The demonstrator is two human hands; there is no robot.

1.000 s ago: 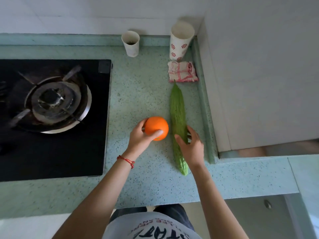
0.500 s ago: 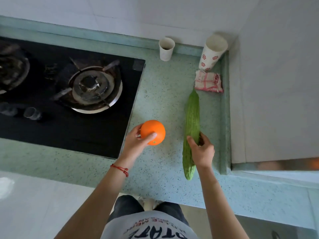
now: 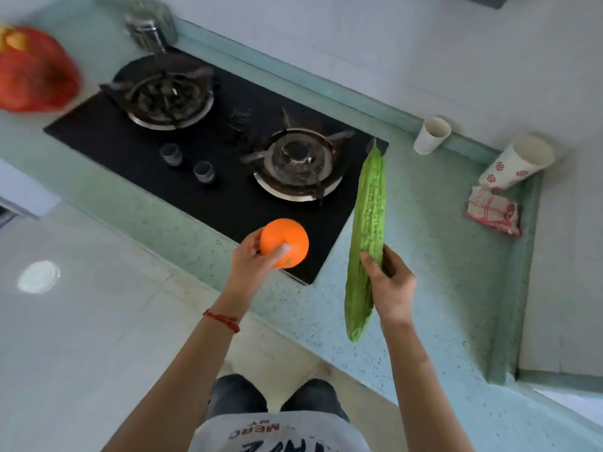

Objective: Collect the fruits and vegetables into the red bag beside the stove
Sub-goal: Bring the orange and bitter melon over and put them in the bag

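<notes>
Both hands were loaded and clear of the bench; the left hand (image 3: 253, 259) cupped an orange (image 3: 284, 243) with thumb and fingers curled round it, and the right hand (image 3: 390, 283) gripped a bitter gourd (image 3: 367, 236) near its lower third, the long fruit standing almost upright with its tip above the corner of the gas stove (image 3: 208, 151). A second before, the gourd had lain flat on the bench (image 3: 434, 272) beside the orange; it had since been lifted free, and the view had swung leftward so that the red bag (image 3: 34, 79), blurred and already holding something yellow-orange, came into sight far to the left of both hands, beyond the stove. That suggested the pickup was done and the carry was under way; both items remained well apart from the bag, with the whole cooktop between. To the right of the hands, two paper cups (image 3: 432, 135) and a folded checked cloth (image 3: 492, 210) sat against the wall; a steel jar (image 3: 150, 24) stood behind the stove.
</notes>
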